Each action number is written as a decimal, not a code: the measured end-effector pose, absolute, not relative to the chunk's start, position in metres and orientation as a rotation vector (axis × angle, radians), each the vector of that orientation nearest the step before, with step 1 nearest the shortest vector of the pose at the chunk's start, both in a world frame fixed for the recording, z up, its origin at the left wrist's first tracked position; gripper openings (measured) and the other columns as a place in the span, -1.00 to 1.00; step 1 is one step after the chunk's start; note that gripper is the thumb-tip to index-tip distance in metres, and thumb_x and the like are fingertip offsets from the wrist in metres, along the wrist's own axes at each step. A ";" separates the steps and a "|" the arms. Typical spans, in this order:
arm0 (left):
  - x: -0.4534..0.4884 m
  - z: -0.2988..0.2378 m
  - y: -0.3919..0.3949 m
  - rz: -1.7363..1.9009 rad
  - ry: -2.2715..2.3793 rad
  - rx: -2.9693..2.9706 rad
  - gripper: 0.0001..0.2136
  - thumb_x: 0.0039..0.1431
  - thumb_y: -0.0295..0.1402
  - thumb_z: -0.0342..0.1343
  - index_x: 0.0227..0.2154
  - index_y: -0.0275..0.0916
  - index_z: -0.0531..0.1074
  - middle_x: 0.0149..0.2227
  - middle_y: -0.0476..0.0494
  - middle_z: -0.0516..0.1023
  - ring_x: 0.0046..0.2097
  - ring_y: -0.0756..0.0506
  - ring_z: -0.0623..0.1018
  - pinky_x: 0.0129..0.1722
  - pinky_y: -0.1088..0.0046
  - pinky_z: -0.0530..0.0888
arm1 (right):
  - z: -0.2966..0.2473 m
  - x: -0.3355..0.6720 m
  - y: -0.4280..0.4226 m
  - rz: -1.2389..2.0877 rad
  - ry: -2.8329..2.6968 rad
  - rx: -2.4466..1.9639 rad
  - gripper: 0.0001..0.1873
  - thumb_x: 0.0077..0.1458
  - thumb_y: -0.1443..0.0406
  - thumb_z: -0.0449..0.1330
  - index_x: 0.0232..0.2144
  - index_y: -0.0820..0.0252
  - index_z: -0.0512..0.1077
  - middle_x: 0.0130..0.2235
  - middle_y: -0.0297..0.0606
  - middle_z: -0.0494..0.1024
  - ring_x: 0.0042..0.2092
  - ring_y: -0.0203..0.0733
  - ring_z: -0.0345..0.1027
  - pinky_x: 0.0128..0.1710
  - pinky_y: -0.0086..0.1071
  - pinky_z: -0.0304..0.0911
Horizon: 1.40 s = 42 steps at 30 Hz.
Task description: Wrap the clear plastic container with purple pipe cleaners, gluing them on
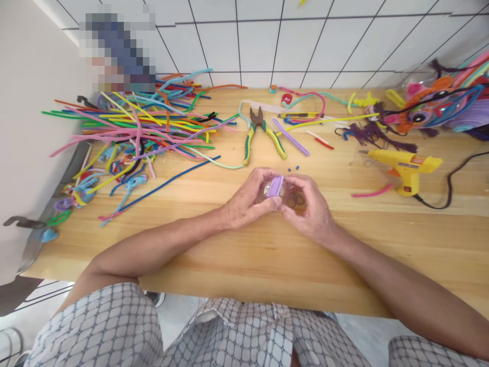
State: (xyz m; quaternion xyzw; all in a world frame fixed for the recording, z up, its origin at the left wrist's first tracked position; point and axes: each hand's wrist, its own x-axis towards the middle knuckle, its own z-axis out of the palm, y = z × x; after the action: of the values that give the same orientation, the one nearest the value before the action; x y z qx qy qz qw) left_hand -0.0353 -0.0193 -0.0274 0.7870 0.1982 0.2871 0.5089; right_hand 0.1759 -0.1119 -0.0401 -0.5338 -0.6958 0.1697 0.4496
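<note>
Between my hands is a small clear plastic piece (268,189) with a band of purple pipe cleaners (275,186) across it. My left hand (252,200) is closed around its left side, thumb pressed along the lower edge. On the right, my right hand (308,206) curls its fingers and thumb against the same piece. The palms partly hide its shape. Dark rings (295,199) show near my right fingers; I cannot tell whether they lie on the table or behind clear plastic. Green-and-yellow pliers (263,133) lie beyond my hands, jaws away from me, beside a loose purple pipe cleaner (291,137).
A large heap of coloured pipe cleaners (153,125) covers the left of the wooden table (237,260). To the right lies a yellow glue gun (408,168) with its black cord (446,204). A colourful decorated figure (428,109) is at the back right, near a yellow cutter knife (301,115).
</note>
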 end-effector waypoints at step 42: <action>-0.031 -0.040 -0.005 0.787 0.358 2.146 -0.29 0.27 -0.02 0.40 0.33 -0.16 0.23 0.26 -0.40 0.46 0.29 -0.34 0.53 0.33 -0.03 0.51 | -0.049 0.187 -0.110 0.371 -1.844 -1.265 -0.22 0.27 0.21 0.40 0.44 0.00 0.25 0.27 0.03 0.52 0.22 0.21 0.50 0.21 0.15 0.53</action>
State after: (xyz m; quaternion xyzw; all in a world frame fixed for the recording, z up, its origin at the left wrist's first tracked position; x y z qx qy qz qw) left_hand -0.0313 -0.0050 -0.0398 0.8492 0.1416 0.3116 0.4022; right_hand 0.1870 -0.1102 -0.0487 -0.5055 -0.7370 0.1482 0.4235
